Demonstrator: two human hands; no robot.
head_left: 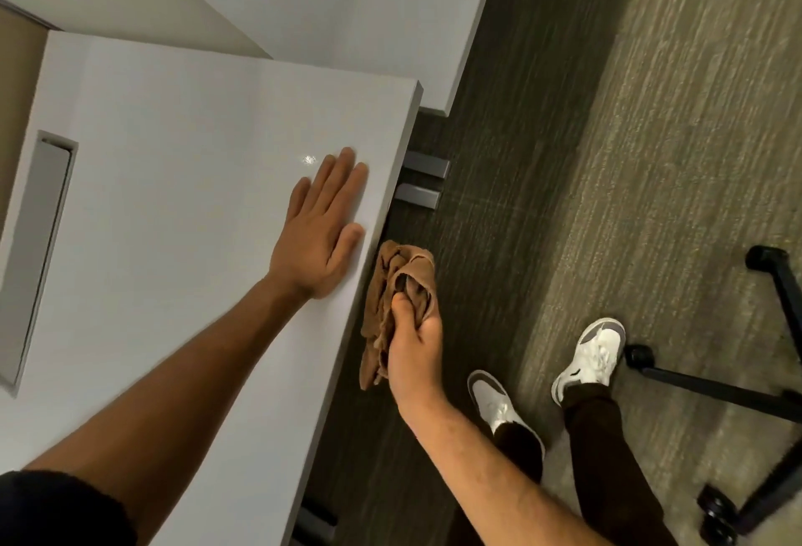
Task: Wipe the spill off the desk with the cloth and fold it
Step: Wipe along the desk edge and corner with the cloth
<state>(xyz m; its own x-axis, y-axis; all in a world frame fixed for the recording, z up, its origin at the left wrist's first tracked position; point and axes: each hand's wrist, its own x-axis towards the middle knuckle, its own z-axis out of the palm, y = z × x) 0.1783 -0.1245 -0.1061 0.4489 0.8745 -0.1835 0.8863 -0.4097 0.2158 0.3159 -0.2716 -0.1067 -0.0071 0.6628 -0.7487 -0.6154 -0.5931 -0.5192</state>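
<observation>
A white desk (182,207) fills the left half of the view. A small wet glint, the spill (310,159), shines on it just beyond my left fingertips. My left hand (323,226) lies flat on the desktop near its right edge, fingers straight. My right hand (414,343) is off the desk, below its edge and over the floor, and grips a crumpled brown cloth (392,285) that hangs bunched from its fingers.
A second white desk (347,7) adjoins at the back. A grey cable slot (39,241) is set into the desktop at left. Grey desk brackets (423,178) show under the edge. My feet in white shoes (594,354) stand on carpet beside black chair legs (737,393).
</observation>
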